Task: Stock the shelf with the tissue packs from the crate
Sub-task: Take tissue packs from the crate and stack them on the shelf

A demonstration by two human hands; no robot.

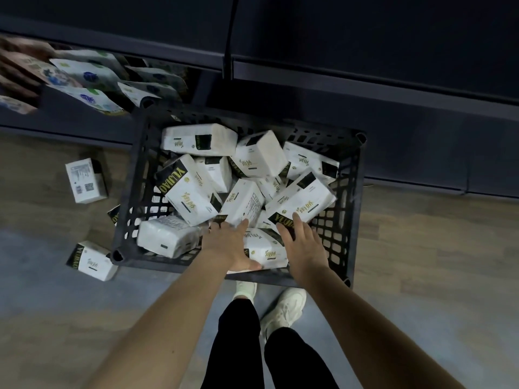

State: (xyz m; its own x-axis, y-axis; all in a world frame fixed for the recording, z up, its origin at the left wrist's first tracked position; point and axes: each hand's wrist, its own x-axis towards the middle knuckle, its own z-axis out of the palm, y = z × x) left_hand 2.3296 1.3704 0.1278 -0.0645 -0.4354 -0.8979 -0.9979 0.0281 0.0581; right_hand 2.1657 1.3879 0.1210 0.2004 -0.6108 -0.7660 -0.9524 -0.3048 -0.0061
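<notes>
A black plastic crate (132,192) stands on the floor in front of the dark shelf (365,88), filled with several white tissue packs with black and gold print. Both my hands reach into its near side. My left hand (231,245) lies with straight fingers over the left end of a near pack (266,252). My right hand (302,242) has spread fingers on the black end of another pack (302,196) and beside the near pack. Neither hand visibly grips anything.
Loose tissue packs lie on the floor left of the crate, one (85,181) farther back and one (91,261) by the near corner. The lower left shelf holds other white packs (92,80) with blue and green print. My feet (283,307) stand just behind the crate.
</notes>
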